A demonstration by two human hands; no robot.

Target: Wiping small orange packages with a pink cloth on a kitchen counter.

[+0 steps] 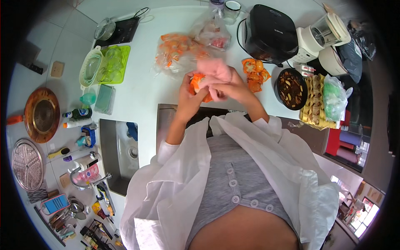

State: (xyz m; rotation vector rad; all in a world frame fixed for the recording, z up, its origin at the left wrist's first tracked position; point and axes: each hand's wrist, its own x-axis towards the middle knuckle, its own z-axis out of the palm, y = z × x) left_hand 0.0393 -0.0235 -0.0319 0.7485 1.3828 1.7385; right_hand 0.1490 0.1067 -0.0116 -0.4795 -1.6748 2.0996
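My left hand [192,99] grips a bright orange item [196,82] with a pale patch, possibly a fruit or its wrapping. Held in my right hand [232,86] is a pink cloth [215,68], blurred by motion and pressed close to that item. Both hands meet above the front edge of the white counter [147,62]. Just beyond them lies a clear plastic bag [178,50] with several orange pieces inside. To the right of my right hand sits a cluster of shiny orange items [255,75]. My fingers partly hide what they hold.
A black cooker [271,34] stands at the back right, beside a white blender [322,34]. Nearer are a dark pan of food [291,89] and egg trays [315,101]. At left are a green drying tray [123,64] and a sink [125,150]. A meat bag [215,32] lies behind.
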